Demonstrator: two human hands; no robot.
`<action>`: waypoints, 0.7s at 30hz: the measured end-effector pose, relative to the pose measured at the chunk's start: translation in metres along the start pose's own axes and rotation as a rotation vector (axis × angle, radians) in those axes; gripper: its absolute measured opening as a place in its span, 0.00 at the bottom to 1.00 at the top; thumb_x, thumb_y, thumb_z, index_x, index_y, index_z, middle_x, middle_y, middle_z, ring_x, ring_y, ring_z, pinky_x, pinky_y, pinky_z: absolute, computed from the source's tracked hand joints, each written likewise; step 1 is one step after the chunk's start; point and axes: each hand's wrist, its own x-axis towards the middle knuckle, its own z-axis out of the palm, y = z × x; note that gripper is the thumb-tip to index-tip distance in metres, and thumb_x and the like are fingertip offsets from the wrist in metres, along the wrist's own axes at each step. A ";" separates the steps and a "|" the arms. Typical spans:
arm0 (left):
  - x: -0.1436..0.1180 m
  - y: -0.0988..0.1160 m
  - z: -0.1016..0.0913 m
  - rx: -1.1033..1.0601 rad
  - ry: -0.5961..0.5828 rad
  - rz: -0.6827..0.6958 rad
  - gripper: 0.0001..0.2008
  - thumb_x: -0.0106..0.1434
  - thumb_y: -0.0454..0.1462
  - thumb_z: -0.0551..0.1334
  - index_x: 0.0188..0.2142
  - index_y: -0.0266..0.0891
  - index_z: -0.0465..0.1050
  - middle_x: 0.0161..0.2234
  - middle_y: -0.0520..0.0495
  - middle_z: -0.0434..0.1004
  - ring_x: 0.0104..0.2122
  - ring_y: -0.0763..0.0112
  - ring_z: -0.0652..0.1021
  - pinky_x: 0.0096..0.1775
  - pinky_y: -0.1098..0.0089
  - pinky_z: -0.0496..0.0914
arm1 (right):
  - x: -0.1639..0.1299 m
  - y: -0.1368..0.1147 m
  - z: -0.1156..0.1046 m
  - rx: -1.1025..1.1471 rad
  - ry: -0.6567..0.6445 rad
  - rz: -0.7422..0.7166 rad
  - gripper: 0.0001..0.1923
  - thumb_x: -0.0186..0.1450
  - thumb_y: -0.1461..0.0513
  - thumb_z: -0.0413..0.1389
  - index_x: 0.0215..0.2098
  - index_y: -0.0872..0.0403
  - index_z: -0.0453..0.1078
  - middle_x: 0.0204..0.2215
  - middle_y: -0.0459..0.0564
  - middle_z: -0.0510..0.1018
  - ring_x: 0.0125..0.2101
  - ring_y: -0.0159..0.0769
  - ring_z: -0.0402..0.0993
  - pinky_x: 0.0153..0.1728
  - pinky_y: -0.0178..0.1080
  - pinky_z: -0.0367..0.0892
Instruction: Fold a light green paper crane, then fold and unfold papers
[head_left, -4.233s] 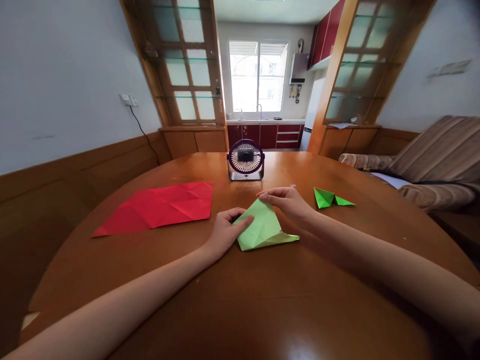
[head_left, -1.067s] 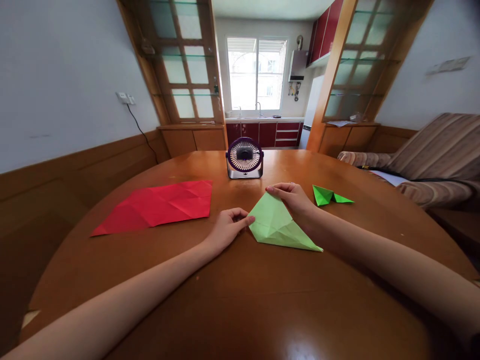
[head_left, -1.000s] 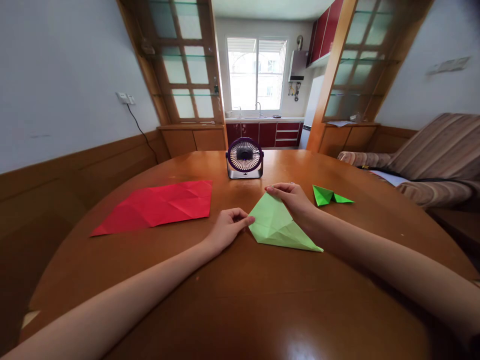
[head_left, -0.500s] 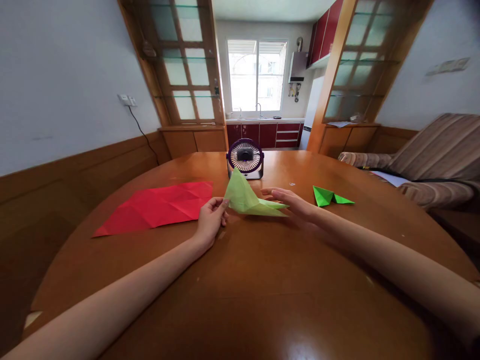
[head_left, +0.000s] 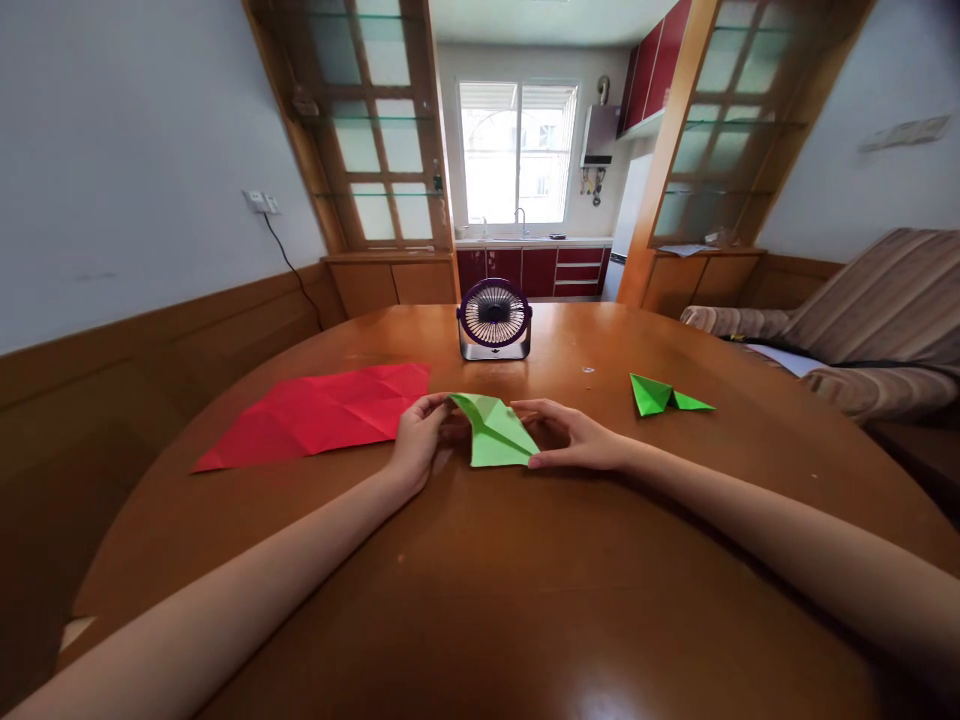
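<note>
Partly hidden: far side of the light green folded paper [head_left: 495,440], tucked behind its own raised flap, and the fingertips beneath it, so exact contact under the fold hard to make out. Cut off at the bottom edge: both forearms, no elbows in view. Lying on the round wooden table [head_left: 525,600], just this side of the small purple desk fan [head_left: 494,320] and a little toward the viewer from it, the folded paper, one pointed flap lifted toward the left. Left hand [head_left: 417,440] to the near left of the fan, palm turned inward, thumb and fingers pinching the raised tip of the paper, wrist low against the table. Right hand [head_left: 570,440] to the near right of the fan, laid flat and low, fingers stretched out and spread loosely, fingertips pressing the right edge and lower corner of the paper, not clenched around anything. Left of the fan and touching nothing else, a creased red sheet [head_left: 322,415] lying flat, its near corner just beside the left hand. Right of the fan and well apart from the right hand, a small bright green folded piece [head_left: 664,396]. Beyond the fan, a blurred kitchen window; far right, a striped sofa [head_left: 870,310], cut off by the frame.
</note>
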 end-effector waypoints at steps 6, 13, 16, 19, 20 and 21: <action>0.001 0.004 0.001 -0.005 -0.067 -0.042 0.17 0.54 0.32 0.62 0.45 0.34 0.69 0.34 0.45 0.78 0.31 0.69 0.79 0.33 0.70 0.75 | -0.002 -0.003 0.009 -0.296 0.057 -0.022 0.17 0.63 0.59 0.58 0.51 0.51 0.72 0.50 0.55 0.73 0.51 0.43 0.70 0.53 0.48 0.64; -0.006 0.015 0.002 -0.025 -0.095 -0.026 0.28 0.65 0.48 0.55 0.61 0.43 0.58 0.58 0.38 0.64 0.48 0.57 0.76 0.40 0.61 0.75 | -0.004 0.004 0.011 -0.450 0.161 0.032 0.12 0.63 0.63 0.55 0.44 0.55 0.76 0.45 0.55 0.76 0.33 0.34 0.74 0.41 0.41 0.71; -0.010 0.015 0.003 -0.005 -0.166 -0.024 0.36 0.61 0.46 0.62 0.65 0.50 0.50 0.59 0.41 0.64 0.50 0.58 0.75 0.46 0.59 0.73 | -0.004 0.005 0.012 -0.492 0.201 0.040 0.13 0.63 0.65 0.54 0.44 0.56 0.75 0.46 0.56 0.75 0.34 0.35 0.74 0.41 0.41 0.71; -0.011 0.012 0.004 0.024 -0.174 -0.054 0.40 0.57 0.36 0.64 0.66 0.48 0.48 0.51 0.43 0.72 0.43 0.63 0.78 0.47 0.61 0.72 | -0.005 0.006 0.012 -0.513 0.209 0.045 0.14 0.63 0.67 0.53 0.45 0.56 0.75 0.47 0.57 0.75 0.37 0.36 0.75 0.42 0.41 0.71; -0.010 0.011 0.004 0.035 -0.152 -0.063 0.39 0.56 0.33 0.62 0.65 0.46 0.50 0.48 0.43 0.75 0.40 0.65 0.79 0.45 0.63 0.73 | -0.005 0.007 0.012 -0.520 0.209 0.042 0.15 0.63 0.67 0.52 0.45 0.56 0.74 0.47 0.57 0.75 0.39 0.37 0.75 0.43 0.42 0.71; -0.009 0.010 0.003 0.046 -0.122 -0.067 0.38 0.54 0.30 0.60 0.64 0.43 0.53 0.45 0.43 0.76 0.37 0.66 0.79 0.43 0.64 0.73 | -0.005 0.008 0.011 -0.527 0.210 0.038 0.15 0.62 0.68 0.52 0.46 0.56 0.74 0.47 0.57 0.75 0.41 0.38 0.74 0.44 0.42 0.70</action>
